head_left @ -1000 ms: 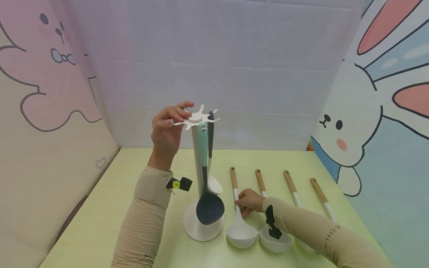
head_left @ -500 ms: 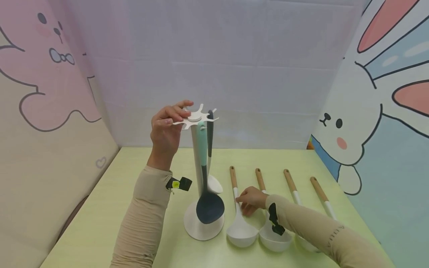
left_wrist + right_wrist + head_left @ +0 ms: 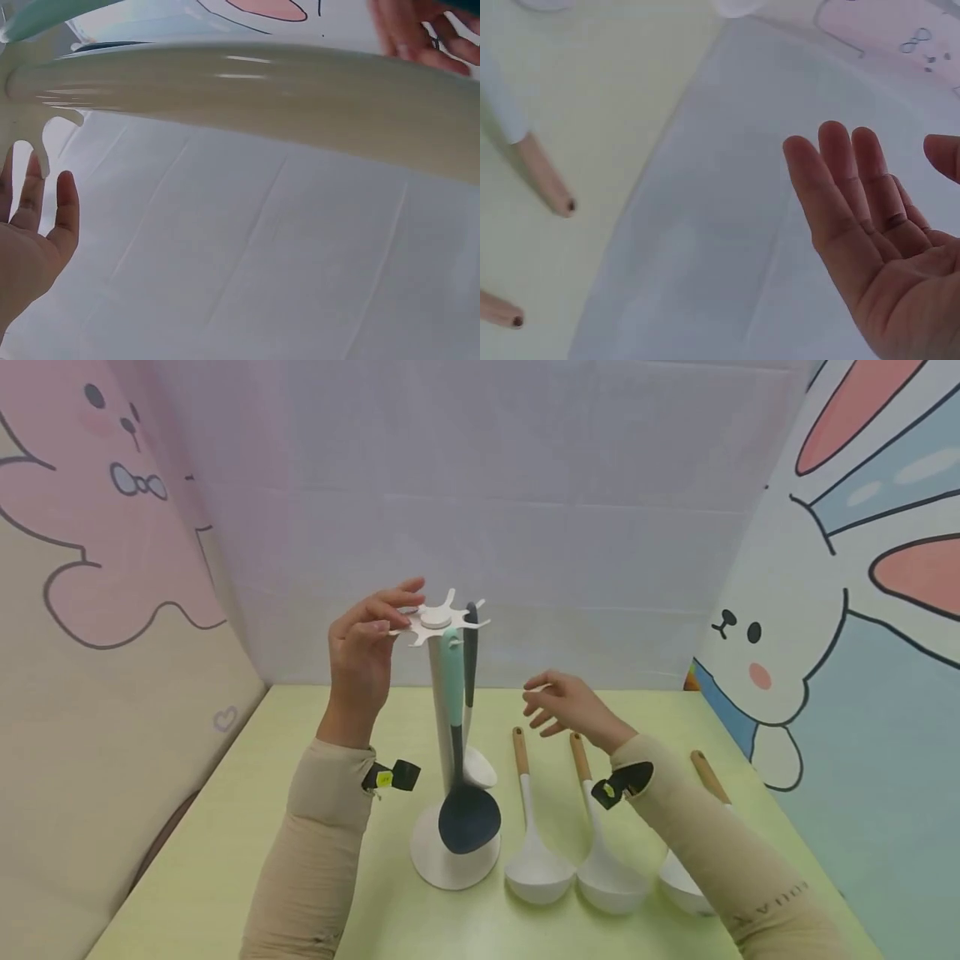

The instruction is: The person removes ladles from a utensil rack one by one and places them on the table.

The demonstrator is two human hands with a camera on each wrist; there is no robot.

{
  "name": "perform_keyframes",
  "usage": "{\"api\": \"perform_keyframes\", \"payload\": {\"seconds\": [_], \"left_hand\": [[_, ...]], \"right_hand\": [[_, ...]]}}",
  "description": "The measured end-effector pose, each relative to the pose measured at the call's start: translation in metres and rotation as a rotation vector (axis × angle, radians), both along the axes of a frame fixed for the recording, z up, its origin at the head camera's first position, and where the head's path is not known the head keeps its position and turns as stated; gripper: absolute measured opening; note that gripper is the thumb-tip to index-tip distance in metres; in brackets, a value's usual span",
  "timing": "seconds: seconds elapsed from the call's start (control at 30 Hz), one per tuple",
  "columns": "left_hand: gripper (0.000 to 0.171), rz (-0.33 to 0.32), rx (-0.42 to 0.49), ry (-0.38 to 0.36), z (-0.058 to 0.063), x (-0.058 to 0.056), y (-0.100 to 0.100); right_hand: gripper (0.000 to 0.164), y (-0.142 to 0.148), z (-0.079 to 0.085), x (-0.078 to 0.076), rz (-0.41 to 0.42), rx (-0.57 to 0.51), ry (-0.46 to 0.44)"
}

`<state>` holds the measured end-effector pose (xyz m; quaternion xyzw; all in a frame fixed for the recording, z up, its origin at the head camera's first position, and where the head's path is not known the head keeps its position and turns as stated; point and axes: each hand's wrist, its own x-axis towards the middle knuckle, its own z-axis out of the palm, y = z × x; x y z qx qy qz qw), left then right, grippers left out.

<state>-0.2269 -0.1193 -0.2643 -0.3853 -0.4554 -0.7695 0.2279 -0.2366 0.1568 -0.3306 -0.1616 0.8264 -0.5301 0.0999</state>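
My left hand (image 3: pixel 363 652) is at the top of a white rotating utensil rack (image 3: pixel 435 620), its fingers extended at the hooks. In the left wrist view its fingertips are beside one hook; contact is unclear. A dark blue ladle (image 3: pixel 468 820) with a mint handle hangs on the rack's near side. Behind it hangs a white-bowled utensil (image 3: pixel 480 768) with a dark grey handle. My right hand (image 3: pixel 573 706) is raised with fingers extended, holding nothing, above the wooden handle ends of a white ladle (image 3: pixel 536 868) and a second white ladle (image 3: pixel 609 877).
Farther right lies another white utensil (image 3: pixel 682 885) with a wooden handle, partly hidden by my right sleeve; that arm may cover more. The rack's round base (image 3: pixel 427 860) stands on the pale yellow table (image 3: pixel 217 843). A white cloth backdrop (image 3: pixel 600 568) hangs behind, with cartoon-printed side panels.
My right hand has left the nearest white ladle's neck and risen up and away from it, its fingers extending. My left hand has drawn slightly left at the rack's top, fingers loosening.
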Motion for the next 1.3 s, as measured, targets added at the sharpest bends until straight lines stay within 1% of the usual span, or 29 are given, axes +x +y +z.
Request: {"api": "perform_keyframes", "payload": {"seconds": [0.07, 0.17, 0.27, 0.37, 0.43, 0.5, 0.53, 0.6, 0.7, 0.77, 0.8, 0.87, 0.97, 1.03, 1.13, 1.2, 1.3], "left_hand": [[0.031, 0.03, -0.004, -0.016, -0.002, 0.004, -0.002], [0.03, 0.073, -0.007, -0.031, -0.006, 0.01, -0.004], [0.029, 0.12, 0.025, -0.035, -0.009, 0.016, -0.004], [0.03, 0.19, 0.088, -0.039, -0.015, 0.025, 0.002], [0.038, 0.247, 0.12, -0.055, -0.02, 0.033, 0.009], [0.046, 0.298, 0.122, -0.069, -0.027, 0.042, 0.017], [0.049, 0.323, 0.108, -0.069, -0.031, 0.046, 0.021], [0.053, 0.375, 0.049, -0.043, -0.039, 0.054, 0.029], [0.055, 0.474, -0.101, 0.018, -0.051, 0.064, 0.039], [0.053, 0.543, -0.186, 0.05, -0.058, 0.069, 0.044], [0.051, 0.575, -0.219, 0.053, -0.061, 0.071, 0.045], [0.047, 0.634, -0.263, 0.036, -0.066, 0.074, 0.047], [0.041, 0.672, -0.285, -0.017, -0.075, 0.078, 0.048], [0.035, 0.668, -0.306, -0.064, -0.081, 0.08, 0.049], [0.029, 0.639, -0.333, -0.134, -0.089, 0.084, 0.049], [0.027, 0.624, -0.355, -0.171, -0.095, 0.088, 0.049], [0.025, 0.625, -0.385, -0.191, -0.102, 0.092, 0.05]], "right_hand": [[0.039, -0.008, 0.02, 0.005, -0.008, -0.054, 0.03], [0.039, -0.019, 0.042, 0.013, -0.01, -0.152, 0.114], [0.044, -0.029, 0.06, 0.018, 0.023, -0.304, 0.208], [0.055, -0.037, 0.07, 0.02, 0.095, -0.469, 0.268], [0.064, -0.043, 0.074, 0.02, 0.153, -0.558, 0.281], [0.074, -0.049, 0.076, 0.018, 0.214, -0.616, 0.286], [0.08, -0.052, 0.077, 0.017, 0.24, -0.631, 0.287], [0.094, -0.059, 0.079, 0.015, 0.283, -0.656, 0.286], [0.113, -0.068, 0.08, 0.01, 0.325, -0.693, 0.276], [0.117, -0.073, 0.08, 0.007, 0.354, -0.727, 0.264], [0.114, -0.075, 0.08, 0.005, 0.371, -0.746, 0.256], [0.106, -0.079, 0.08, 0.003, 0.401, -0.774, 0.239], [0.083, -0.083, 0.078, 0.0, 0.47, -0.813, 0.224], [0.071, -0.085, 0.076, -0.003, 0.524, -0.828, 0.214], [0.055, -0.087, 0.072, -0.005, 0.601, -0.867, 0.187], [0.051, -0.088, 0.071, -0.006, 0.631, -0.891, 0.173], [0.047, -0.09, 0.07, -0.005, 0.64, -0.934, 0.162]]}}
